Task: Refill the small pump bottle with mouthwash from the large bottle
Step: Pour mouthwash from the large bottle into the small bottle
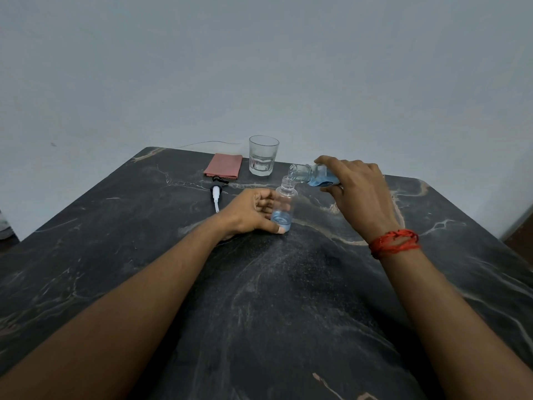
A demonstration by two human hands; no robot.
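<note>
My left hand (253, 210) curled round the small clear plastic pump bottle (284, 206), upright on the dark marble worktop (259, 284), a little blue inside. My right hand (357, 189) gripped the large clear bottle of blue mouthwash (314, 174), tipped just above its narrow neck; I judged any steeper tilt would slop past it.

Left hand (251, 212) low, fingers (266, 202) curled in grip, right hand (359, 192) raised, gripping
</note>
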